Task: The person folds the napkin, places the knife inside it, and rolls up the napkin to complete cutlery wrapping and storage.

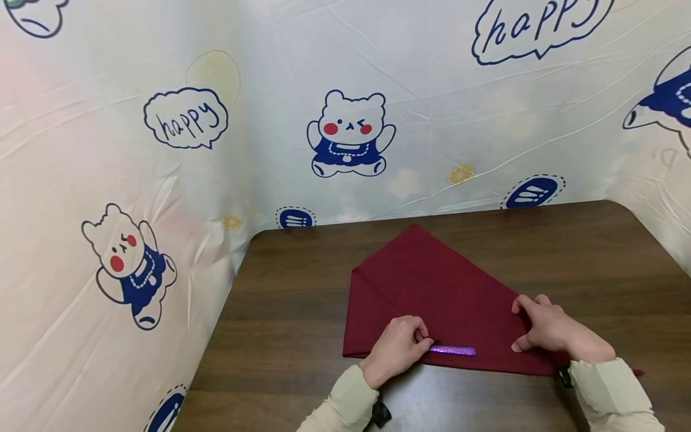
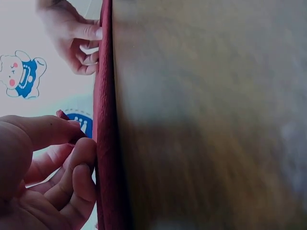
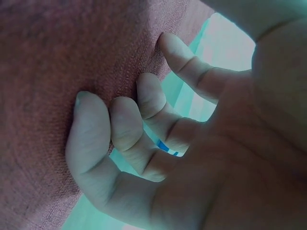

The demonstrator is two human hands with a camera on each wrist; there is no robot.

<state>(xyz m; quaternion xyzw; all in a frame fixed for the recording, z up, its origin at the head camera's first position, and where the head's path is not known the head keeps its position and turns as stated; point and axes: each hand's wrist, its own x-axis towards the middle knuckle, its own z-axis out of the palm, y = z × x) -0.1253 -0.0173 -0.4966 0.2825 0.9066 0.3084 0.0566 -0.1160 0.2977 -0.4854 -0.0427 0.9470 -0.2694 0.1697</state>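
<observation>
The left hand [image 1: 396, 348] pinches a slim, glittery purple strip [image 1: 454, 350] at its nine-o'clock end. Toward three o'clock, the loosely spread right hand [image 1: 553, 328] touches folded maroon cloth [image 1: 432, 288].

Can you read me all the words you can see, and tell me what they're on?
"happy": left bubble on the sheet.
"happy": upper right bubble, same sheet.
Faint letters by the sheet's right edge: too pale and cut off to read.
No words show on the cloth or stick.
</observation>
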